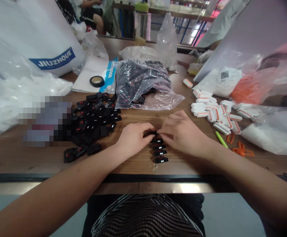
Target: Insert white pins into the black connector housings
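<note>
Where a dark strip [133, 178] edges the wood-grain desk [128, 166], four black connectors [160, 153] lie in a row. Just beyond, the left hand [133, 138] has its fingers clamped on another connector [147, 133]; the right hand [182, 131] has its fingers at that one's end, their grip impossible to tell. Black parts [96, 115] lie left, white pieces [212, 110] right. Farther back stand a clear bag [145, 82], a bottle [140, 28] and, across the room, a long table [180, 12].

Connectors [158, 153] are black, blocks [211, 116] white, seemingly orange-striped.
</note>
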The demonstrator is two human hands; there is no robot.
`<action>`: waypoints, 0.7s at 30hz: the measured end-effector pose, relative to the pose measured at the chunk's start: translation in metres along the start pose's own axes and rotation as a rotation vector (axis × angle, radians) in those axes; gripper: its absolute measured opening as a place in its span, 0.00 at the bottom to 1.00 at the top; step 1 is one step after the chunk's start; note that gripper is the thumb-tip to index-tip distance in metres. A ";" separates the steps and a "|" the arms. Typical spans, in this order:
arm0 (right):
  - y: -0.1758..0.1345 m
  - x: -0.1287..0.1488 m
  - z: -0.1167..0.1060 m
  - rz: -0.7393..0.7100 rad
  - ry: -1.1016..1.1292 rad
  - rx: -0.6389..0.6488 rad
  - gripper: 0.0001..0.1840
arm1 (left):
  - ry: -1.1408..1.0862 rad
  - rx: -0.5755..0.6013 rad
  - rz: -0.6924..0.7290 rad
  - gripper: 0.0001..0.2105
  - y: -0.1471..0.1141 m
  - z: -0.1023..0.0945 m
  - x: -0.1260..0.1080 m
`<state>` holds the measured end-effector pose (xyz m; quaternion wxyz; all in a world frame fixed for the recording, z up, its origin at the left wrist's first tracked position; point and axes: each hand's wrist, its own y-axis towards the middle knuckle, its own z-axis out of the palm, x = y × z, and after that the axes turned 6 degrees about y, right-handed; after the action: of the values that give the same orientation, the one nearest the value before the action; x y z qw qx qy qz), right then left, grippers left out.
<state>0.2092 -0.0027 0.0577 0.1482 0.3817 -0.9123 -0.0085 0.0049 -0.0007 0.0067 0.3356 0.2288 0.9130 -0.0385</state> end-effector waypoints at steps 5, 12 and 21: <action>-0.024 -0.035 -0.011 0.320 0.289 -0.128 0.10 | 0.013 -0.026 -0.005 0.06 -0.001 0.002 0.001; -0.068 -0.079 -0.012 0.708 0.199 0.035 0.09 | 0.041 -0.040 0.005 0.06 -0.001 0.005 0.005; -0.075 -0.089 -0.013 0.750 0.207 0.013 0.08 | 0.049 -0.056 0.023 0.06 -0.001 0.005 0.007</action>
<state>0.3247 0.0076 0.0372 0.2299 0.0214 -0.9687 0.0909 0.0034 0.0002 -0.0018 0.3200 0.2306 0.9189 -0.0037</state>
